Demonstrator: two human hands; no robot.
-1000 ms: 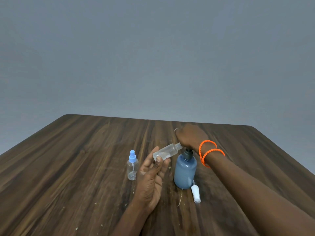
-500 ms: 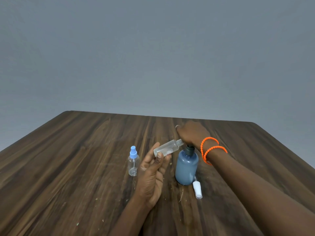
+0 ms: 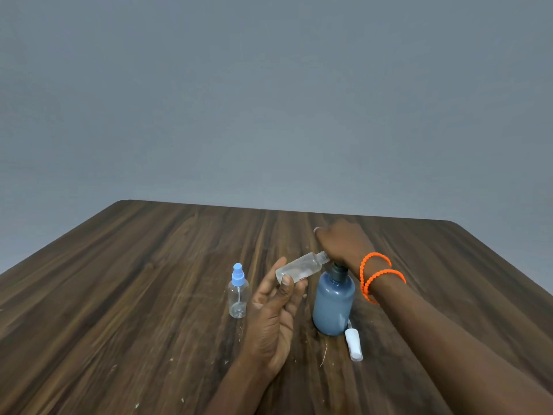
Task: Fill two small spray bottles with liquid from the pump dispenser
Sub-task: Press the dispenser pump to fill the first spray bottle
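A blue pump dispenser [image 3: 333, 301] stands on the wooden table [image 3: 149, 280]. My right hand [image 3: 344, 244] lies over its dark pump head and hides the nozzle. My left hand [image 3: 275, 313] pinches a small clear bottle [image 3: 300, 267] near its base, tilted with its open threaded neck up against the pump under my right hand. A second small clear spray bottle [image 3: 238, 292] with a light blue sprayer cap stands upright to the left, apart from both hands. A white sprayer cap [image 3: 353, 344] lies on its side just right of the dispenser's base.
Two orange bracelets [image 3: 377, 275] circle my right wrist. Small crumbs and a thin fibre lie on the table near the dispenser. A plain grey wall stands behind the table's far edge.
Both hands and the tilted bottle stay at the pump; my right hand sits slightly higher over the pump head than one second ago. The view has shifted a little.
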